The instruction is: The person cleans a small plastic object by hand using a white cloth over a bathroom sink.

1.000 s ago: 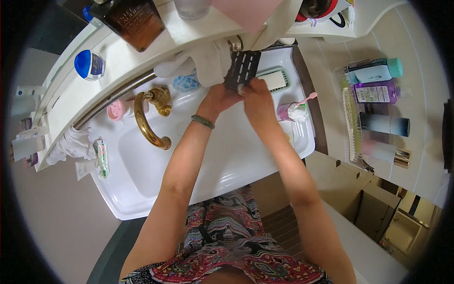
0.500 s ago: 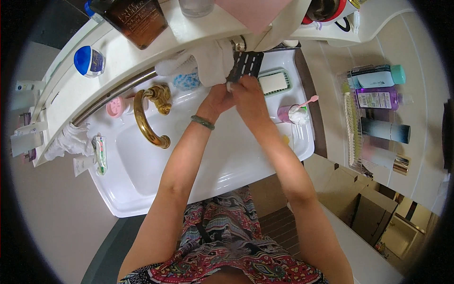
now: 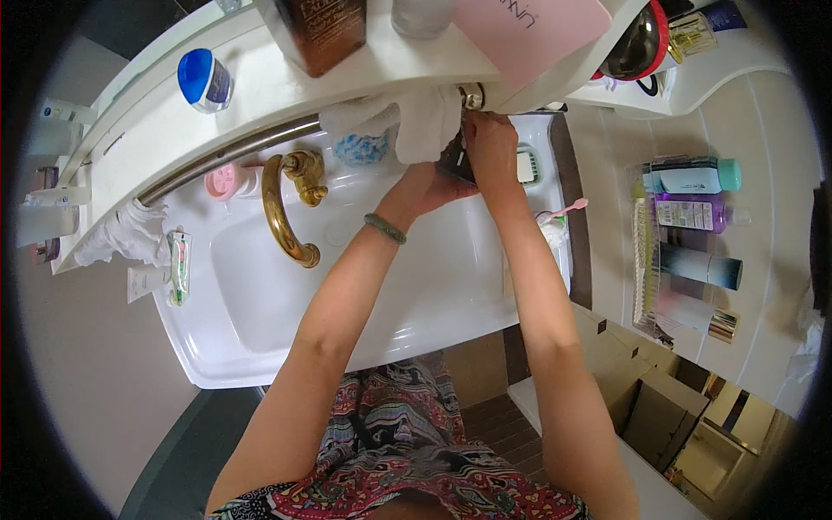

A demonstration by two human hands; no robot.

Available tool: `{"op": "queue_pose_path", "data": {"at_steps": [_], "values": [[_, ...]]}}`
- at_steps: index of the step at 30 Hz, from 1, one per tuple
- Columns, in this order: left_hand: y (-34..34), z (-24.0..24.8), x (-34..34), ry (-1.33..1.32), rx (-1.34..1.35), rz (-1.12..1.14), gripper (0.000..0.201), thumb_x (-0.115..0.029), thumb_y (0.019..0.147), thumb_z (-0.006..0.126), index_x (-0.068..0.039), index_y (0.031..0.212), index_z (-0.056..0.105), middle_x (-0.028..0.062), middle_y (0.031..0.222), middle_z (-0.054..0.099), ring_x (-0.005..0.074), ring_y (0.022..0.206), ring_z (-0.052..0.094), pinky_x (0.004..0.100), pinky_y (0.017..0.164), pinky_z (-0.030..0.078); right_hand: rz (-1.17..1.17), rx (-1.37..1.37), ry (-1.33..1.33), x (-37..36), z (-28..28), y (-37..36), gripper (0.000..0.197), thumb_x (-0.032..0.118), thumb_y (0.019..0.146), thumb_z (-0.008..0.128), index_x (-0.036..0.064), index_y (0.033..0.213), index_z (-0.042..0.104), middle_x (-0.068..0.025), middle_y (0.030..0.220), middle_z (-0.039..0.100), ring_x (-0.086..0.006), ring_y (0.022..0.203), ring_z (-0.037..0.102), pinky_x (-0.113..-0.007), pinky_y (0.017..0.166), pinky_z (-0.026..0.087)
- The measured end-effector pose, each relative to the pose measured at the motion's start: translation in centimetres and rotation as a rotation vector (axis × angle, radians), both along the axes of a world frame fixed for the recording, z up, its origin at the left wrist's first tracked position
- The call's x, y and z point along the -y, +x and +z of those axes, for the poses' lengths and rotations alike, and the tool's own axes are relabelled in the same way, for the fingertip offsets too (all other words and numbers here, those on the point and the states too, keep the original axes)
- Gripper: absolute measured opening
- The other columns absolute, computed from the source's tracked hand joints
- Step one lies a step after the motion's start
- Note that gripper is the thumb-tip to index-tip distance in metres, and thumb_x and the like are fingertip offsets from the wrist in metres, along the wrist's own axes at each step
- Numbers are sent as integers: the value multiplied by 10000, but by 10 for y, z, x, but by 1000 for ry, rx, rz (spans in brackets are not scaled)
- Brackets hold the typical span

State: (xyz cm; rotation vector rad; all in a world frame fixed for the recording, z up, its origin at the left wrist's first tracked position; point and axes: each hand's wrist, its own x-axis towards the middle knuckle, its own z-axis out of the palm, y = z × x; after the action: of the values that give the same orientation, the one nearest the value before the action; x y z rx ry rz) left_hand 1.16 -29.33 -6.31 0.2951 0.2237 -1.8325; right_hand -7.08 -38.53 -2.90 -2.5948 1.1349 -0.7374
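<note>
A white sink [image 3: 260, 321] lies below both raised hands. The dark comb-like tool [image 3: 452, 161], lower a second ago, is now up under the shelf [image 3: 260, 104], pinched between right hand [image 3: 490, 143] and left hand [image 3: 426, 186] fingers.

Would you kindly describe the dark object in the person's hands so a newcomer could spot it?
Start at the white sink with the curved gold tap. Follow both forearms to the back rim, where the left hand and right hand meet beneath the shelf. The small dark flat object between them stands out against the white cloth.
</note>
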Motion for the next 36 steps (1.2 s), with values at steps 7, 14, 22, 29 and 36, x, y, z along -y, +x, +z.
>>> {"op": "queue_pose_path", "data": {"at_steps": [7, 14, 22, 29, 36], "values": [[7, -6, -2, 66, 97, 41, 492, -431, 946, 339, -76, 1281, 397, 112, 1254, 476, 277, 1086, 501, 445, 941, 427, 84, -76, -20, -17, -6, 2, 32, 26, 696, 580, 3, 674, 579, -174, 731, 573, -332, 674, 581, -417, 591, 476], [9, -14, 0, 51, 193, 44, 454, -438, 943, 339, -104, 1228, 458, 104, 1212, 513, 253, 1057, 517, 452, 904, 440, 152, 47, 25, -35, -3, -22, 70, -15, 741, 543, -12, 811, 553, -173, 732, 572, -318, 622, 566, -348, 563, 460], [-21, -24, -52, 290, 264, -136, 440, -368, 940, 414, -91, 1282, 431, 66, 1090, 570, 165, 1011, 526, 347, 911, 405, -408, 729, 823, -99, -4, -98, 103, 7, 842, 534, 3, 940, 562, -9, 835, 583, -72, 737, 500, -203, 657, 416], [-31, -16, -106, 199, 884, -76, 229, -189, 910, 529, -32, 1064, 591, 32, 958, 605, 112, 849, 550, 252, 750, 456, -299, 950, 1376, -126, -50, -80, 168, -7, 847, 498, 21, 1005, 549, -4, 854, 560, -64, 750, 494, -202, 660, 386], [-17, -22, -116, 267, 867, 156, 132, -158, 906, 536, -69, 962, 616, -38, 853, 589, 26, 680, 474, 182, 544, 351, -193, 1165, 1625, -134, -81, -84, 153, 111, 907, 492, 47, 1036, 544, -41, 966, 578, -125, 850, 538, -226, 758, 418]]}}
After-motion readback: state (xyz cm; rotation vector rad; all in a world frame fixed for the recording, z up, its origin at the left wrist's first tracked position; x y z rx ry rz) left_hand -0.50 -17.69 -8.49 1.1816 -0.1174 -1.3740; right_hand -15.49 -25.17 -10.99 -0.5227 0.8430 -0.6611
